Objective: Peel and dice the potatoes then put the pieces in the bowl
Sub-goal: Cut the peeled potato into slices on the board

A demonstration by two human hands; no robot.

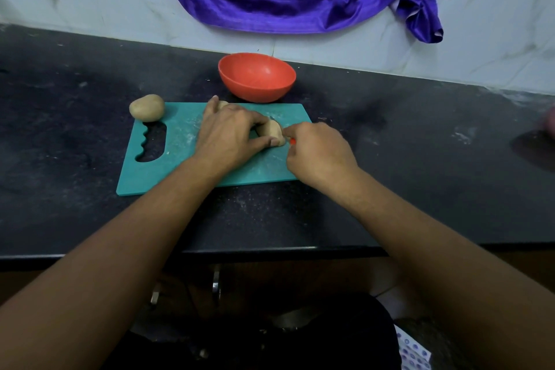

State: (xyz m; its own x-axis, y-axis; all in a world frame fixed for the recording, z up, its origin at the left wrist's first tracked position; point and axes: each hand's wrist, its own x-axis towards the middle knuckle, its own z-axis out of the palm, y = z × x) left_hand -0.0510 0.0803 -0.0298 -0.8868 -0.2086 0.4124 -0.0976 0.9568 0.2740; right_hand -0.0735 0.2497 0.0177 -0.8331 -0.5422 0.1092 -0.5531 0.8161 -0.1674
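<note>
My left hand [228, 135] grips a potato [274, 135] on the teal cutting board [180, 171], my right hand [318, 153] clenched round a red-handled tool [292, 141] just beside it, a second potato [147, 107] at the board's far left corner, the red bowl [256, 76] just beyond.

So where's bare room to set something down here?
Free: the counter right of the right hand, the counter left of the board and whole potato, and the board's near edge. Crowded: the board's middle, where the left hand holds a potato and the right hand grips a knife, the bowl just behind.
</note>
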